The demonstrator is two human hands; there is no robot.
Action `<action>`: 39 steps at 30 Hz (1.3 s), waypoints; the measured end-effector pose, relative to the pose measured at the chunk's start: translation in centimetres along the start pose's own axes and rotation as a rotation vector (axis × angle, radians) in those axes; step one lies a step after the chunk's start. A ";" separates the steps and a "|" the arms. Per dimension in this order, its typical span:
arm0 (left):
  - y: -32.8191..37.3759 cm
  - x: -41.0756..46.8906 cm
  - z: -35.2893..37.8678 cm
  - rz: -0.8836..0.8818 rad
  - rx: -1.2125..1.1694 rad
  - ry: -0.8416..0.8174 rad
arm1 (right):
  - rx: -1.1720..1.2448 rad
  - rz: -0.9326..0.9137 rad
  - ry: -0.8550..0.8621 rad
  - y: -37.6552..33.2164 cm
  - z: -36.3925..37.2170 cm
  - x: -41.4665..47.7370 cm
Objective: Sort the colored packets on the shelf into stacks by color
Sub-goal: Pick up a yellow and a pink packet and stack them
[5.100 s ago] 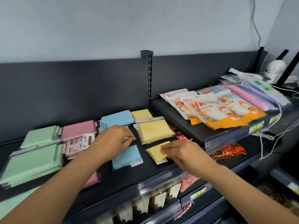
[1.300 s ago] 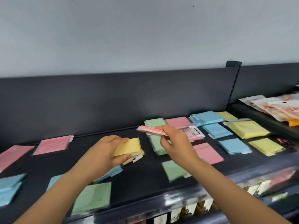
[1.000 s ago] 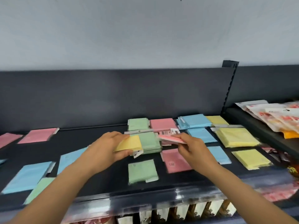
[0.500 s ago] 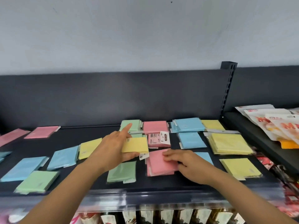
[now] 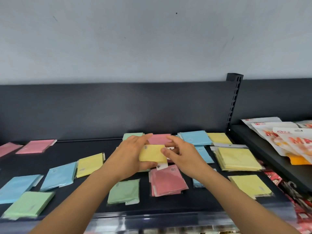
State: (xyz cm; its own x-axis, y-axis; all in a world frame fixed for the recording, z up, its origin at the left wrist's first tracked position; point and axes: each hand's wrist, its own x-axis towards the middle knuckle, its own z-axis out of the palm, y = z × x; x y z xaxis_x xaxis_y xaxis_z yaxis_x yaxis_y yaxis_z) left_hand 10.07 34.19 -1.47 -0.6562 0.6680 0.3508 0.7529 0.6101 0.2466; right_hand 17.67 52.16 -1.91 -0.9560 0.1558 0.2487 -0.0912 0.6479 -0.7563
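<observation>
Yellow packet [image 5: 152, 153]: held above the shelf [image 5: 67, 149], just behind the pink stack [image 5: 168, 182]. Right hand [image 5: 184, 156] has left that stack since half a second ago and now pinches the packet's right edge. Left hand [image 5: 130, 156] grips its left side, thumb at the lower edge.

Open from above over the flat black metal shelf [image 5: 81, 147], bare along its back left and front middle. Closed behind by the dark grey back panel [image 5: 118, 112]; walled on the right by the slotted black upright post [image 5: 233, 105] and the raised black side shelf [image 5: 248, 139] of orange-and-white snack bags [image 5: 287, 141]. Occupied mid-shelf by the left hand [image 5: 128, 157] and right hand [image 5: 184, 157], both holding one yellow square plastic packet [image 5: 152, 153]. Edged in front by a clear plastic lip [image 5: 152, 220].
</observation>
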 end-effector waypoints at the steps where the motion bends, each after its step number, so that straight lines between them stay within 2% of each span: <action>1: 0.1 0.1 0.1 0.018 0.000 0.007 | -0.015 -0.003 0.020 0.0 0.2 0.1; 8: 1.3 1.5 1.0 0.164 0.023 -0.008 | -0.106 0.015 0.100 0.9 0.1 -0.5; 15: 3.0 2.8 2.8 0.205 -0.057 -0.053 | -0.139 0.050 0.183 2.1 -1.5 -1.6; 21: 6.3 3.6 4.0 0.236 -0.201 -0.053 | -0.195 0.057 -0.039 3.2 -5.2 -4.0; 27: 10.5 4.3 5.6 0.374 -0.237 -0.169 | -0.446 0.143 -0.032 3.9 -10.1 -6.9; 33: 11.7 4.4 6.4 0.430 -0.191 -0.177 | -0.446 0.320 -0.003 7.0 -14.8 -9.8; 39: 10.6 4.3 6.8 0.402 -0.108 -0.149 | -0.505 0.397 -0.127 9.4 -15.3 -10.4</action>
State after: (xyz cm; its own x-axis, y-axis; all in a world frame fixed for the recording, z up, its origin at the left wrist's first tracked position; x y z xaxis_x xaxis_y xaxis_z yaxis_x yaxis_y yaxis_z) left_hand 14.95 46.43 -3.51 -0.3040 0.9021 0.3061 0.9455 0.2462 0.2133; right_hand 31.02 68.04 -2.40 -0.9183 0.3860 -0.0875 0.3880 0.8345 -0.3913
